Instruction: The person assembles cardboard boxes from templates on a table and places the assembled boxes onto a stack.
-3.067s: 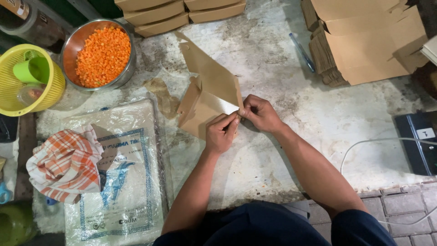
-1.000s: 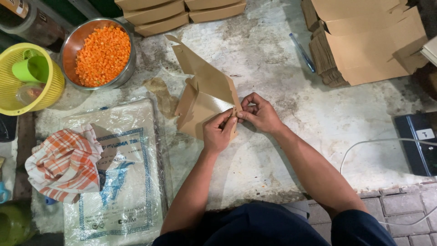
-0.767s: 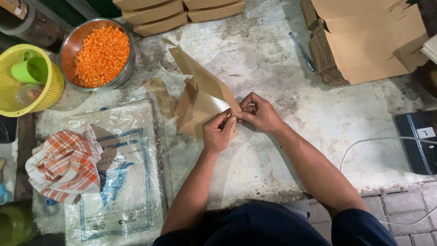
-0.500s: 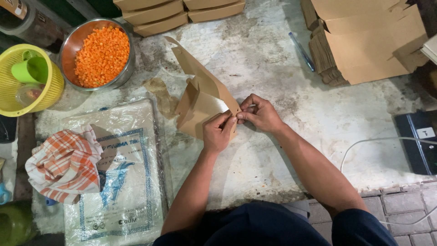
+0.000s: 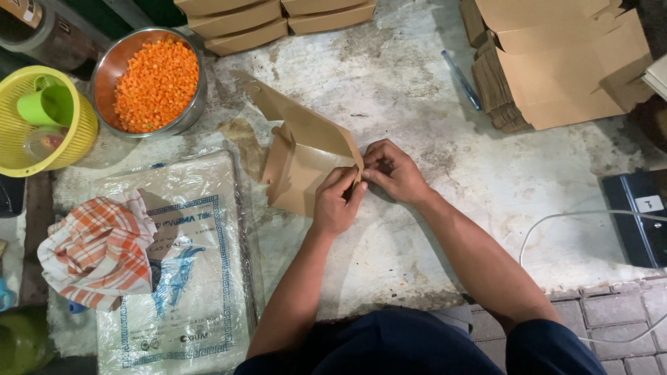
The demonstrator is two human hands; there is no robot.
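A brown cardboard box blank, partly folded, lies on the worn white surface in the middle of the view. One long flap points up and to the left. My left hand pinches the blank's near right corner from below. My right hand pinches the same corner from the right, fingertips meeting those of the left hand. The corner itself is hidden under the fingers.
A steel bowl of diced orange pieces stands at the back left, beside a yellow basket with a green cup. A plaid cloth lies on a plastic sack. Cardboard stacks sit back right, a pen and a white cable nearby.
The blank has been folded further: its long flap has swung a little left and lower, and both hands have stayed pinched on the same corner.
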